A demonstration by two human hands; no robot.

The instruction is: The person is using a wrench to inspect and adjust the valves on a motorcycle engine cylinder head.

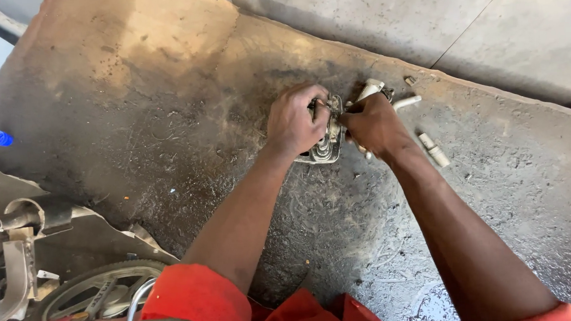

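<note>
Seen from above: two bare arms in rolled red sleeves, reaching out over a dirty, oil-stained mat [134, 123] spread on a concrete floor [487, 26].

Left hand [293, 122] closed over the top of a small finned metal engine part [327, 145], pinning it upright against the mat. Right hand [375, 126] just beside it, fingers curled tight round something thin at the part's upper edge (a tool or a clip, too hidden to tell which). Both grips narrow and full, knuckles nearly touching.

Lying loose near the right hand: a pale metal tube [405, 102] partly under the fingers, a short whitish cylinder [433, 149] on the mat, a tiny scrap [410, 80] further up. Far left, a blue cap [1, 137]. Bottom left corner, a motorcycle wheel [90, 294] and bits of frame.

Risks, judged from this view alone:
- Greasy mat, small part held by one hand only: likely to skid or tip under a hard pull or twist.
- Hands so close together: a slip of the thin piece could drive it into the left fingers.
- Sharp fins under the left palm: possible cut if the part jerks.
- Loose small pieces near the wrist: easily knocked away across the mat and lost in the grime.
- Grit everywhere: could get into the open part.
</note>
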